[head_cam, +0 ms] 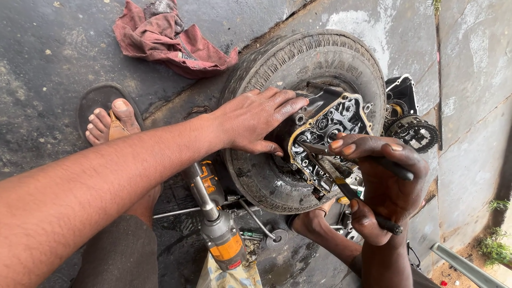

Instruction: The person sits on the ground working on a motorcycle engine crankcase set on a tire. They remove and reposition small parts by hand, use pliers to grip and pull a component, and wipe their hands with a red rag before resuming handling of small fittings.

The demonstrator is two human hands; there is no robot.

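- Pressing our left hand [260, 121] flat, fingers spread, we steady the engine case [328, 140] where it sits in the hollow of an old tyre [298, 64] — the tyre acts as a cradle on the concrete floor [48, 53].
- Our right hand [385, 186] is closed around a pair of long-nosed pliers [325, 162]; the tips reach into the open side of the case, among gears and shafts.
- Inside the case we see a cluster of small gears, bearings and bolt holes, ringed by a tan gasket edge; which part the plier tips touch we cannot tell.
- Just beyond the tyre's far rim lies a clutch assembly [413, 133] against a second dark cover.
- A power drill [216, 218] with orange trim lies beside the tyre's near edge, a long metal rod just next to it.
- A red rag [168, 40] lies crumpled on the floor, well apart from the hands — our sandalled foot [109, 120] rests near it.
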